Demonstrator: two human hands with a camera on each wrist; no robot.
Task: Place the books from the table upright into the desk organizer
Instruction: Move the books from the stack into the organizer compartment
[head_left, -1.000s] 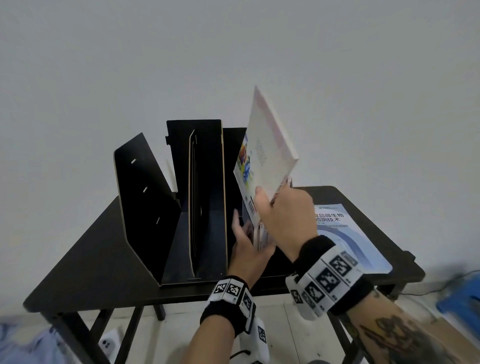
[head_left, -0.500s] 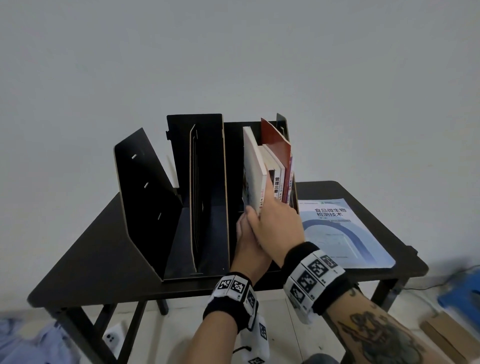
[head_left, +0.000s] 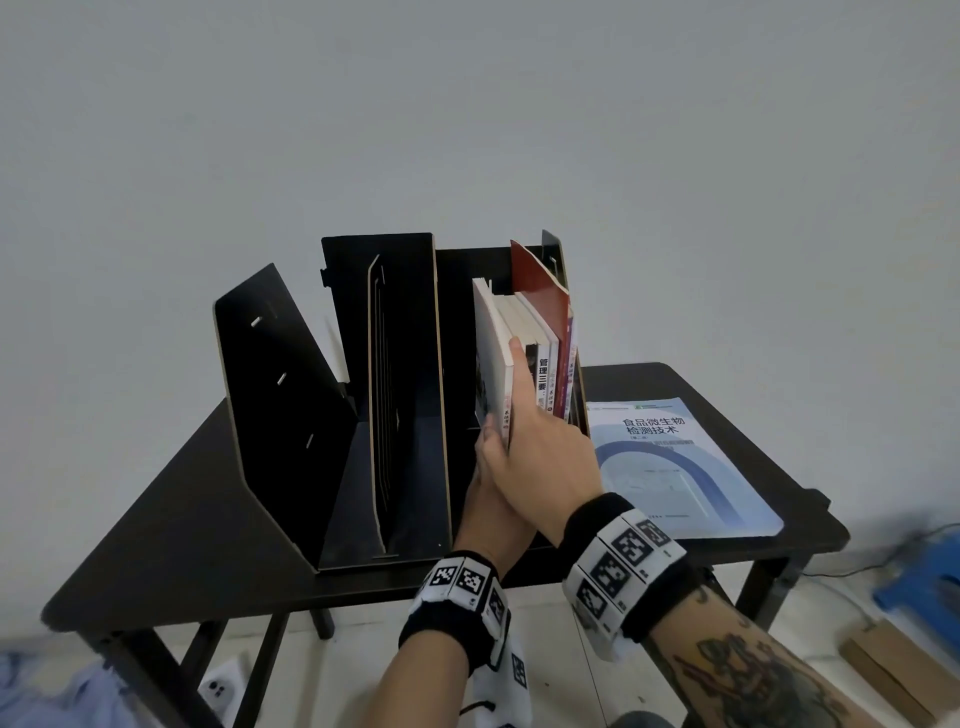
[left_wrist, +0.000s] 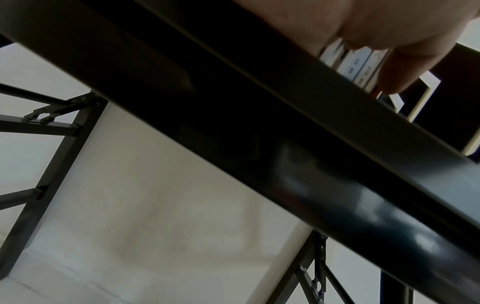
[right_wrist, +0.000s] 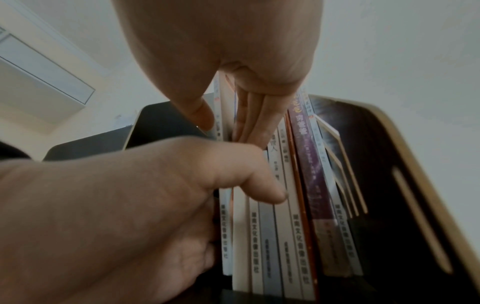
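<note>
On table (head_left: 171, 525): one flat book (head_left: 675, 467), one organizer (head_left: 280, 395), both hands (head_left: 545, 457) clamped on white book (head_left: 493, 353).

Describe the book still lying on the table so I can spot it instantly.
Start at the black desk organizer on the dark table. Just right of its book-filled right compartment lies a textbook, flat and face up. Unlike the upright books, it has a pale blue cover with a dark blue arch and Chinese title.
</note>
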